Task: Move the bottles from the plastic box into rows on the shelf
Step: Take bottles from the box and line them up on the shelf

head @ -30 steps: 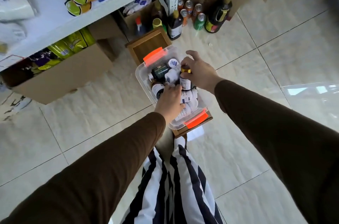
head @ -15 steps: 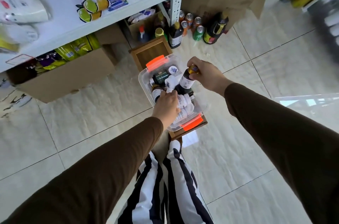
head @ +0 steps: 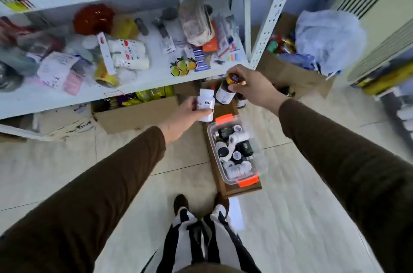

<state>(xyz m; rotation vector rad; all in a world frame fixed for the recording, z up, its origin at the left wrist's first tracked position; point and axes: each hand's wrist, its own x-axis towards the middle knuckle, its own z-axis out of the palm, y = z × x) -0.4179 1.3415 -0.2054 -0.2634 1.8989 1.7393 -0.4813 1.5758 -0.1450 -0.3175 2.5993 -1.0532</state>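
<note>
- Two bottles are held clear of the plastic box (head: 261, 164): a white bottle (head: 206, 105) is gripped by the left hand (head: 186, 114), and a dark bottle with a yellow cap (head: 226, 91) is pinched near its top by the right hand (head: 252, 87).
- No row of bottles can be made out on the shelf (head: 143, 85); its board is crowded with packets and bags, so the placing is judged to be at an early stage.
- Many bottles are seen lying jumbled in the plastic box, below and slightly to the right of both grips, so most of the task is judged to be left.
- The left hand's fingers are curled round the white bottle's body, with the thumb across the label; the bottle is held roughly upright.
- The right hand's fingers are closed on the neck and cap of the dark bottle, whose body hangs down and leans toward the white bottle, just beside it; whether the two touch cannot be told.
- Both arms are stretched forward, in brown sleeves, with the hands close together.
- The front edge of the shelf lies just beyond and above the two grips; an orange latch (head: 224, 119) of the box lies just below the left grip.
</note>
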